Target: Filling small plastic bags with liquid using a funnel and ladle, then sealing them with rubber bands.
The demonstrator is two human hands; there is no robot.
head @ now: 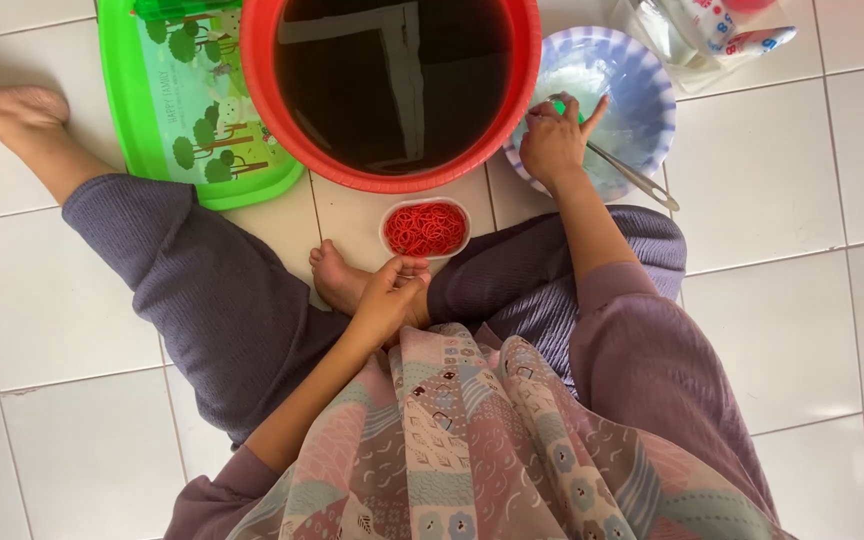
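Observation:
My left hand (389, 291) rests at the near rim of a small white tub (425, 229) full of red rubber bands, its fingertips pinched together at the tub's edge. My right hand (555, 138) reaches into a blue-and-white bowl (642, 70) holding pale liquid and pinches a small green thing. Whether the left fingers hold a band is too small to tell. A metal spoon (634, 176) lies across the bowl's near rim, beside my right wrist.
A large red basin (527, 60) of dark liquid stands ahead of me on white floor tiles. A green plastic tray (152, 110) with a tree picture lies to its left. A clear container (697, 35) sits at the top right. My crossed legs and bare feet surround the tub.

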